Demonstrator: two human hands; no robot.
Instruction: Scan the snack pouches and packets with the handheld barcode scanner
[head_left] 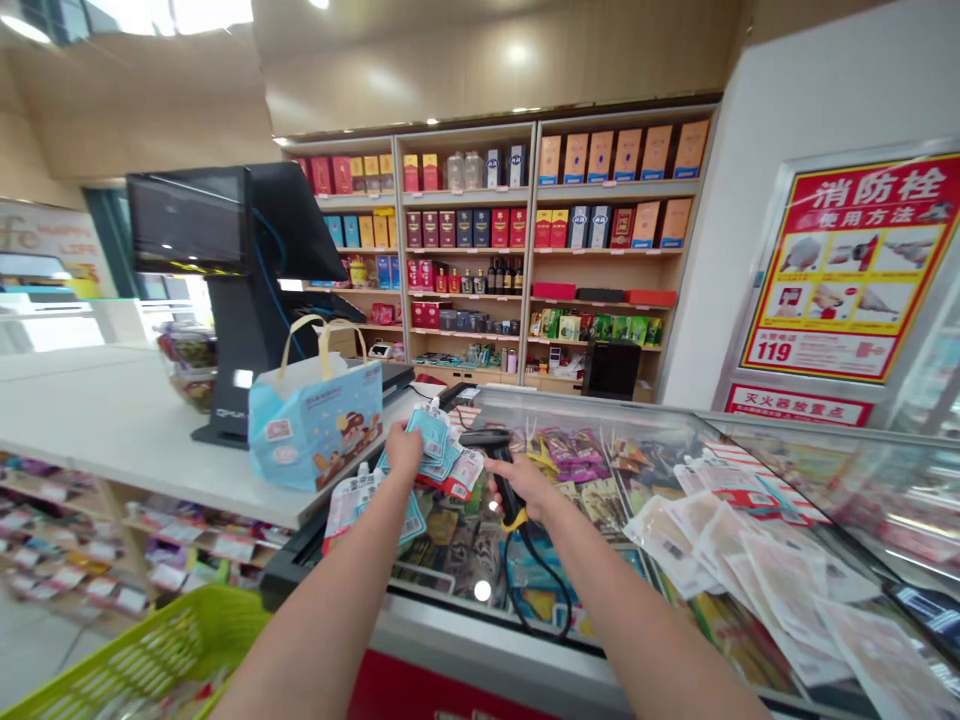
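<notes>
My left hand point(405, 452) is closed on a light-blue spouted pouch point(433, 436), one of several fanned out together over the glass counter. A red and white pouch point(463, 474) lies beside them, near the scanner's head. My right hand point(526, 482) grips a black and yellow handheld barcode scanner point(508, 490), its head turned left towards the pouches. A black cable loops down from the scanner onto the glass. More spouted pouches point(360, 505) in white, red and blue lie left of my left forearm.
A blue paper carrier bag point(315, 425) stands by a black checkout terminal point(232, 300) on the white counter. Flat clear packets point(750, 560) and red-white pouches point(739, 480) lie right on the glass case. A green basket point(172, 640) sits low left. Boxed goods fill shelves behind.
</notes>
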